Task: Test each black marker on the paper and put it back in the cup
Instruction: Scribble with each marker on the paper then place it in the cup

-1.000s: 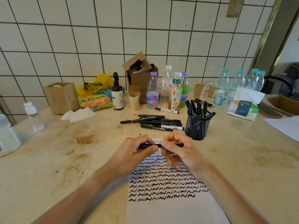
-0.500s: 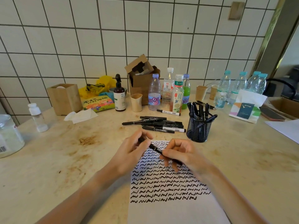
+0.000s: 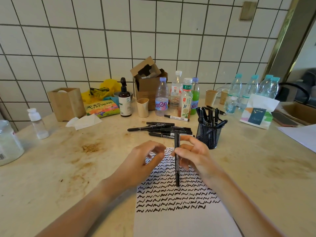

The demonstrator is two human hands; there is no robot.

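My right hand (image 3: 195,154) grips a black marker (image 3: 177,175) that stands nearly upright, its lower end just above the scribbled rows on the white paper (image 3: 179,221). My left hand (image 3: 143,161) hovers just left of the marker, blurred, with loosely curled fingers. It does not touch the marker, and I see nothing in it. Behind the paper lies a pile of several black markers (image 3: 164,130). To their right, a black mesh cup (image 3: 209,135) holds several more.
Along the tiled wall stand plastic bottles (image 3: 161,98), a pump bottle (image 3: 125,101), a beige cup (image 3: 142,107), cardboard boxes (image 3: 148,82) and a tissue pack (image 3: 258,113). A white-barrelled marker (image 3: 177,118) lies near the bottles. A jar (image 3: 8,144) sits at the far left.
The marker has swung from lying across both hands to standing upright in my right hand. My left hand has let go of its end and drawn slightly away.
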